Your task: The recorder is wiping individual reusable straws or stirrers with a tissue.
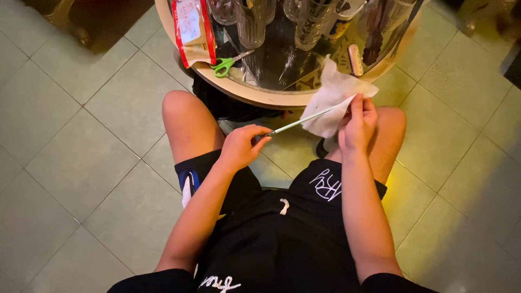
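Note:
My left hand (241, 145) pinches the near end of a thin, pale metal rod (297, 123), holding it out over my lap. The rod's far end disappears into a crumpled white tissue (332, 103), which my right hand (355, 126) grips around the rod. Both hands hover just in front of the rim of a round glass-topped table (260, 96), above my bare knees and black shorts.
On the table stand several tall clear glasses (251, 21), green-handled scissors (227, 64), a red and white packet (191, 30) and a small pale oblong object (355, 58). Pale green floor tiles (81, 163) surround the seat.

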